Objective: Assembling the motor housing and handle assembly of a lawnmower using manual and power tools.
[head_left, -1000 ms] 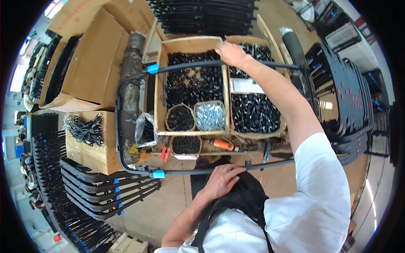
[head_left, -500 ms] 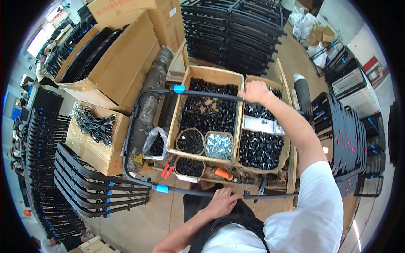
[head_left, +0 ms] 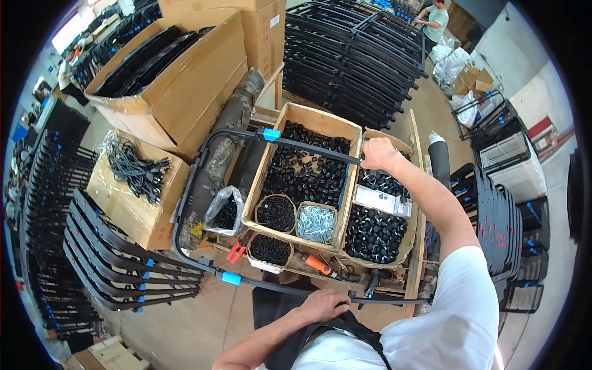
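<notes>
A black tubular frame (head_left: 196, 161) with rounded corners and blue wrapped patches lies across the workbench, over the parts boxes. My right hand (head_left: 379, 153) is closed around its far bar, above the boundary between the two large boxes. At the near bar, my left hand (head_left: 325, 305) is closed with bent fingers on the tube, close to my body. Beneath the frame, a wooden box (head_left: 246, 213) holds many black caps (head_left: 302, 179), a round tub of black screws (head_left: 275, 213) and a square tub of silver screws (head_left: 316, 223).
A cardboard tray of black round-headed parts (head_left: 373, 234) sits on the right with a flat white box (head_left: 382, 200). Red-handled pliers (head_left: 235, 251) and an orange-handled tool (head_left: 317, 264) lie at the near edge. Stacked frames (head_left: 129, 259) and cartons (head_left: 179, 80) surround the bench; a person (head_left: 435, 24) stands far right.
The view has shifted a little, bringing a person in at the top right. Both hands keep their hold on the frame, whose near bar sits slightly closer to my body.
</notes>
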`<action>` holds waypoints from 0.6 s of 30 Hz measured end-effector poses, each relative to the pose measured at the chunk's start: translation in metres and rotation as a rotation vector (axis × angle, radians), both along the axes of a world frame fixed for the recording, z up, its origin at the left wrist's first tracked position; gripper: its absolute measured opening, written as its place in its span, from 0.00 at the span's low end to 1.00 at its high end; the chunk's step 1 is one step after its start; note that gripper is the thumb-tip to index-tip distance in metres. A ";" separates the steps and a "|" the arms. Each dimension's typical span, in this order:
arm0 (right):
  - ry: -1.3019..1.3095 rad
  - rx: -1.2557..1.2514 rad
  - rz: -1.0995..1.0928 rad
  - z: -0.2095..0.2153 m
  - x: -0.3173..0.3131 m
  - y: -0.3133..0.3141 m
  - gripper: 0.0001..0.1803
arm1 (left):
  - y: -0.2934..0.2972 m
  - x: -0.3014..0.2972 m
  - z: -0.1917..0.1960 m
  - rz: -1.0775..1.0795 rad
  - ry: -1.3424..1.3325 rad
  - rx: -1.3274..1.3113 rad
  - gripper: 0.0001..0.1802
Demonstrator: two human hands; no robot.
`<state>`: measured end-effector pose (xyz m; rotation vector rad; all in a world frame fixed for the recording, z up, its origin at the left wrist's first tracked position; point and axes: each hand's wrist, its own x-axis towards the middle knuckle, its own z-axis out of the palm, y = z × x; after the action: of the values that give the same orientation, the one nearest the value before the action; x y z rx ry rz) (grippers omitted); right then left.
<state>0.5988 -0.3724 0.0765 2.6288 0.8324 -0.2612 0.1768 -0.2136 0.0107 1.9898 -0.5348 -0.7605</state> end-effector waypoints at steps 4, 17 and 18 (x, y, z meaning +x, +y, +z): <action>0.133 -0.289 -0.010 -0.003 0.009 -0.021 0.17 | -0.002 -0.006 -0.008 0.020 0.061 0.012 0.15; -0.005 -0.262 0.045 -0.014 0.004 -0.020 0.12 | 0.001 -0.004 0.004 0.054 0.197 0.049 0.19; -0.121 -0.025 0.008 -0.012 0.004 -0.015 0.11 | -0.001 -0.004 -0.001 0.054 0.182 0.026 0.19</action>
<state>0.6023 -0.3869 0.0641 2.5885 0.7940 -0.1085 0.1728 -0.2147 0.0098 1.9272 -0.3642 -0.9077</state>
